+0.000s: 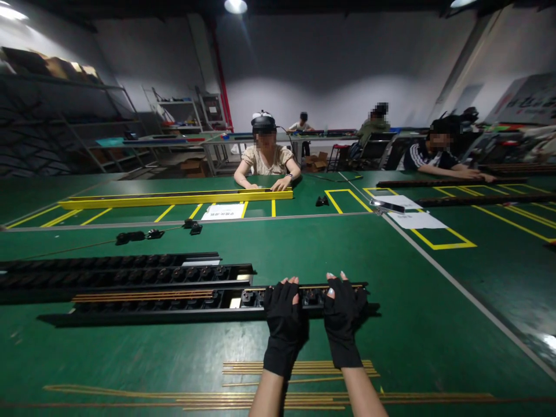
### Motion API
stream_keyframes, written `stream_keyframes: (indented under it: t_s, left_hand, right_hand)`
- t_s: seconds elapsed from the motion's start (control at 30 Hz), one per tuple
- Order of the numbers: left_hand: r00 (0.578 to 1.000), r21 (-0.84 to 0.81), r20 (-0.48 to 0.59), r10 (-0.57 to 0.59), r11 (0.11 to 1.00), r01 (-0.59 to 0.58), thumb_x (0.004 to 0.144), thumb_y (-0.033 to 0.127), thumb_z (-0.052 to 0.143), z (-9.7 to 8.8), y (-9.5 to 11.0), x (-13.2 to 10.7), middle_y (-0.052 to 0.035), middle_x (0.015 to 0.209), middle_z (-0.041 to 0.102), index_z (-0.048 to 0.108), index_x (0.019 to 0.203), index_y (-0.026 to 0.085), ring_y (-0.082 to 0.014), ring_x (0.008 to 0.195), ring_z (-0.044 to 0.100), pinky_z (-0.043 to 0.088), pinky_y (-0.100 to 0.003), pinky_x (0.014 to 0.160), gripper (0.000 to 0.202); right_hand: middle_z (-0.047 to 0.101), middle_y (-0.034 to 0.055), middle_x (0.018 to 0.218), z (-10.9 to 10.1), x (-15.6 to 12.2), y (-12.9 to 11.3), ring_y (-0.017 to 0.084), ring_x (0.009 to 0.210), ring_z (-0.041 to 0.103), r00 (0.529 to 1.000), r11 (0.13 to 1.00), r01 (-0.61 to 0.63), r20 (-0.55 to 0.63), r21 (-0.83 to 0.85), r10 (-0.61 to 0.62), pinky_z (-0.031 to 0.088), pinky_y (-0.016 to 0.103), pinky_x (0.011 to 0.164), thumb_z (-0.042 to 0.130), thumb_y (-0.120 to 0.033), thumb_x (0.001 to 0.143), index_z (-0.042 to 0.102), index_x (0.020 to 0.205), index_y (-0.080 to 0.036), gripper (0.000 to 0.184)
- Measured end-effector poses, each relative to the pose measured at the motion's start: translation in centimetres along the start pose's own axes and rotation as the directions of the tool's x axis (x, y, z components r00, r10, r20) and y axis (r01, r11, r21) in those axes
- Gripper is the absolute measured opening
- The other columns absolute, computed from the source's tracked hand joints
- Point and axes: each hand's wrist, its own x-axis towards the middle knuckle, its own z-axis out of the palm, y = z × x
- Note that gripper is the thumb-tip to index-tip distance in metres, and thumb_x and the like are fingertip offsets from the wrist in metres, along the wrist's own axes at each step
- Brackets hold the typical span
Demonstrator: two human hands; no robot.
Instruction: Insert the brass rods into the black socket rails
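A long black channel rail point(174, 316) lies across the table before me, with a row of black fittings point(248, 299) inside it. My left hand point(283, 315), in a black fingerless glove, is closed over the rail right of its middle, fingers bent over the far side. Close to the rail's right end, my right hand point(343, 310) grips it the same way, thumb toward the left hand. A thin brass-coloured rod point(313, 286) runs along the far edge under my fingers. More thin rods point(143, 296) rest on the rail's left half. My palms hide part of the fittings.
Several brass-coloured rods point(299, 365) lie nearest me. Behind my rail are more filled black rails point(130, 272) and small black parts on a cord point(130, 237). Across the table, a person point(267, 153) handles a yellow rail point(174, 200); another person point(438, 153) works at right.
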Motion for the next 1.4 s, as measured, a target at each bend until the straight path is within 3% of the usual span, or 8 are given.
stream_keyframes:
  t_s: [0.2,0.33,0.63,0.73,0.93,1.1,1.27,1.4]
  left_hand:
    - [1.000,-0.009,0.023,-0.010,1.000,0.010,0.093,0.015,0.044,0.1,0.0,-0.2,-0.0107,0.128,0.068,0.058,0.133,0.019,-0.0243,0.124,0.059,0.029,-0.045,0.112,0.043]
    - [1.000,-0.005,-0.006,0.003,1.000,-0.003,0.093,0.013,0.044,0.2,-0.1,-0.2,-0.0082,0.127,0.069,0.059,0.132,0.018,-0.0238,0.122,0.059,0.028,-0.044,0.113,0.042]
    - [0.999,0.017,-0.044,0.009,1.000,-0.008,0.094,0.012,0.041,0.4,-0.2,0.0,-0.0071,0.120,0.072,0.059,0.130,0.019,-0.0212,0.119,0.062,0.033,-0.040,0.108,0.041]
    - [0.999,0.017,-0.039,0.009,1.000,-0.009,0.095,0.014,0.040,0.3,-0.1,0.1,-0.0079,0.121,0.071,0.059,0.131,0.019,-0.0224,0.119,0.062,0.032,-0.042,0.108,0.041]
    - [0.999,0.008,-0.050,0.015,1.000,-0.015,0.095,0.013,0.040,-0.1,0.1,0.3,-0.0078,0.120,0.072,0.060,0.128,0.018,-0.0219,0.119,0.061,0.032,-0.041,0.109,0.039]
    - [0.999,0.003,-0.041,0.003,1.000,-0.003,0.093,0.015,0.044,-0.1,0.2,0.2,-0.0088,0.120,0.072,0.060,0.129,0.018,-0.0234,0.119,0.061,0.032,-0.042,0.109,0.039]
    - [0.998,0.011,-0.049,0.030,0.999,-0.030,0.093,0.020,0.047,-0.1,0.2,0.4,-0.0090,0.119,0.072,0.063,0.124,0.017,-0.0241,0.116,0.063,0.032,-0.042,0.109,0.034]
    - [0.997,0.005,-0.073,0.021,1.000,-0.021,0.093,0.019,0.045,-0.2,0.3,0.5,-0.0086,0.117,0.073,0.064,0.121,0.017,-0.0230,0.115,0.063,0.033,-0.041,0.108,0.033]
  right_hand:
    - [0.072,0.0107,0.120,0.3,-0.2,-0.2,0.028,0.131,0.054,1.000,1.000,0.018,-0.005,0.017,-0.018,0.026,0.052,0.115,0.035,-0.022,0.097,0.066,0.121,-0.016,0.041]
    - [0.073,0.0096,0.117,0.3,-0.1,-0.7,0.026,0.127,0.057,0.998,0.998,0.057,-0.007,-0.002,-0.057,0.030,0.047,0.114,0.040,-0.020,0.096,0.068,0.120,-0.016,0.037]
    - [0.071,0.0088,0.123,0.0,-0.2,-3.0,0.027,0.132,0.054,0.994,0.998,0.065,0.083,-0.003,-0.065,0.014,0.059,0.118,0.041,-0.021,0.097,0.063,0.128,-0.019,0.038]
    - [0.070,0.0095,0.125,0.0,-0.1,-3.4,0.027,0.133,0.052,0.994,0.996,0.085,0.063,0.007,-0.085,0.014,0.058,0.119,0.040,-0.021,0.097,0.063,0.129,-0.018,0.039]
    - [0.073,0.0083,0.120,-0.2,0.3,-4.3,0.023,0.124,0.059,0.986,0.985,0.160,0.042,0.062,-0.162,0.023,0.045,0.118,0.039,-0.019,0.098,0.066,0.124,-0.016,0.037]
    - [0.068,0.0097,0.128,-0.5,0.4,-4.5,0.024,0.130,0.054,0.984,0.986,0.157,0.074,0.061,-0.161,0.020,0.048,0.119,0.037,-0.020,0.098,0.063,0.129,-0.016,0.040]
    - [0.073,0.0072,0.120,-0.6,0.4,-5.0,0.024,0.124,0.059,0.985,0.987,0.140,0.088,0.083,-0.147,0.015,0.051,0.120,0.037,-0.021,0.099,0.066,0.124,-0.020,0.038]
    - [0.070,0.0086,0.126,-0.8,0.5,-5.4,0.024,0.129,0.055,0.984,0.990,0.118,0.125,0.071,-0.126,0.013,0.052,0.120,0.036,-0.021,0.099,0.065,0.126,-0.021,0.040]
